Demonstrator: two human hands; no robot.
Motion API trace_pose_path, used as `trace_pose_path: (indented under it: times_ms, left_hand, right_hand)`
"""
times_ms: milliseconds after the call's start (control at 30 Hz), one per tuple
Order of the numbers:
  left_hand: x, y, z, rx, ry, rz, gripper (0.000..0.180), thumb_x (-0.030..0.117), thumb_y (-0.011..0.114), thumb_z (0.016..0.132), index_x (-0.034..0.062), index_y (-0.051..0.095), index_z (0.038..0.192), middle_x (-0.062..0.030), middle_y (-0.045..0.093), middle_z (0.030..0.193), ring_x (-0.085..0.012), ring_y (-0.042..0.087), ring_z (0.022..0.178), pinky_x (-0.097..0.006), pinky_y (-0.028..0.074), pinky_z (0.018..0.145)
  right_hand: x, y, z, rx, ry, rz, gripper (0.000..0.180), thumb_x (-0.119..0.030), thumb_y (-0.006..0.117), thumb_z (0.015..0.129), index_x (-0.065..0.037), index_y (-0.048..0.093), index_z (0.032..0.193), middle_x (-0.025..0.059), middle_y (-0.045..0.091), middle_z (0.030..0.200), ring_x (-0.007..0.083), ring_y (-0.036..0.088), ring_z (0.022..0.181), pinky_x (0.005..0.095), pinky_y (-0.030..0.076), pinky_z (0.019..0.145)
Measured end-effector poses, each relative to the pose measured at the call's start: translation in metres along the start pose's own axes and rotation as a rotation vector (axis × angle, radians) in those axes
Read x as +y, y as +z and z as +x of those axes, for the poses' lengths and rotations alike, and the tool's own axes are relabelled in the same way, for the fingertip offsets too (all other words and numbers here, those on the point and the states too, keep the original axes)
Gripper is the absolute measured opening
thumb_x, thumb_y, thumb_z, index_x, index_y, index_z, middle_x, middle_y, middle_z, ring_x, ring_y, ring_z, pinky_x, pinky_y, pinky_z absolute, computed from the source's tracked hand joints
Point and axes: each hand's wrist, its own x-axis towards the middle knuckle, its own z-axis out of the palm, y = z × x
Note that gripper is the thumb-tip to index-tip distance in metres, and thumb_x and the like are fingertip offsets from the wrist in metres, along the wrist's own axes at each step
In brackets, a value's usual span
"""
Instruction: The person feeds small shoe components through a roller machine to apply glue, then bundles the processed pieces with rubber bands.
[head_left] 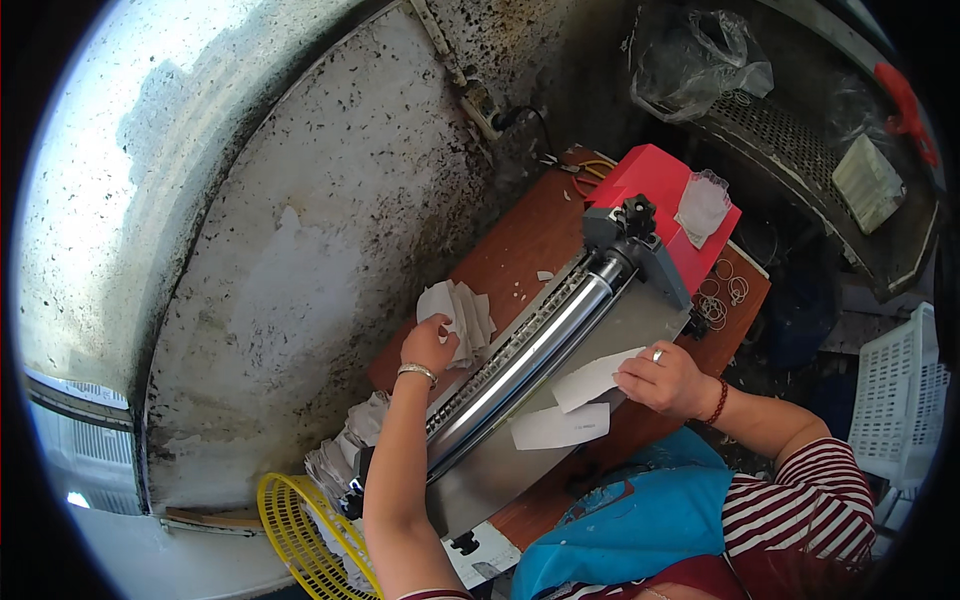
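Note:
A tabletop roller machine with a shiny metal roller (540, 342) and a red housing (655, 178) runs diagonally across the table. My right hand (668, 380) pinches the end of a white strip (596, 380), perhaps paper or thin leather, above the machine's near metal plate (490, 490). A second white strip (562, 426) lies on that plate, just below the first. Beyond the roller, my left hand (430, 345) has its fingers closed at the edge of a loose stack of white pieces (468, 318); some fingers are hidden.
More crumpled white pieces (362, 425) sit at the machine's left end, above a yellow basket (318, 540). Rings (712, 305) lie on the brown table (520, 232) at right. A stained wall (300, 280) borders the far side; a white crate (895, 395) stands at right.

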Motion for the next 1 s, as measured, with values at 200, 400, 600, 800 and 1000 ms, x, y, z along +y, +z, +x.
trace_pose_path:
  times_ms: [200, 400, 600, 800, 1000]
  left_hand:
    - [0.060, 0.029, 0.002, -0.155, 0.292, -0.375, 0.039, 0.033, 0.065, 0.080, 0.0021, 0.066, 0.103, -0.0144, 0.067, 0.093, -0.0242, 0.065, 0.083, -0.034, 0.051, 0.079]
    - [0.065, 0.034, 0.011, -0.130, 0.308, -0.304, 0.029, 0.022, 0.068, 0.079, 0.0007, 0.067, 0.099, -0.0098, 0.068, 0.088, -0.0152, 0.063, 0.077, -0.029, 0.050, 0.073]
    - [0.021, 0.021, 0.026, 0.077, 0.160, -0.594, 0.022, 0.009, 0.067, 0.077, -0.0008, 0.065, 0.097, -0.0031, 0.066, 0.084, -0.0085, 0.060, 0.075, -0.026, 0.049, 0.069]
    - [-0.005, -0.017, 0.012, 0.781, 0.178, -0.386, 0.016, 0.002, 0.064, 0.073, 0.0041, 0.064, 0.089, -0.0080, 0.065, 0.089, -0.0224, 0.063, 0.079, -0.033, 0.050, 0.072]
    - [-0.037, 0.008, -0.010, 0.092, 0.098, 0.252, 0.021, 0.013, 0.063, 0.074, 0.0095, 0.067, 0.094, -0.0093, 0.064, 0.100, -0.0301, 0.061, 0.097, -0.040, 0.049, 0.084]
  right_hand:
    - [-0.003, 0.023, 0.023, -0.023, 0.035, 0.006, 0.018, -0.015, 0.064, 0.073, -0.008, 0.063, 0.090, 0.0009, 0.059, 0.085, 0.0157, 0.059, 0.075, 0.0300, 0.045, 0.068]
    - [-0.027, 0.011, 0.031, -0.133, -0.014, 0.354, 0.026, -0.023, 0.069, 0.077, -0.010, 0.063, 0.098, 0.0028, 0.061, 0.099, 0.0178, 0.059, 0.085, 0.0318, 0.042, 0.079]
    - [-0.040, 0.020, 0.017, -0.181, -0.176, 0.329, 0.031, -0.022, 0.066, 0.077, -0.009, 0.062, 0.104, 0.0029, 0.059, 0.107, 0.0169, 0.057, 0.093, 0.0319, 0.040, 0.083]
    - [-0.030, 0.020, 0.013, -0.048, -0.168, 0.308, 0.018, -0.013, 0.060, 0.077, -0.008, 0.064, 0.095, 0.0006, 0.062, 0.096, 0.0146, 0.059, 0.085, 0.0291, 0.043, 0.074]
    - [-0.011, 0.002, 0.007, -0.002, -0.006, 0.124, 0.019, -0.013, 0.064, 0.075, -0.010, 0.064, 0.094, 0.0004, 0.062, 0.092, 0.0151, 0.060, 0.081, 0.0295, 0.044, 0.073]
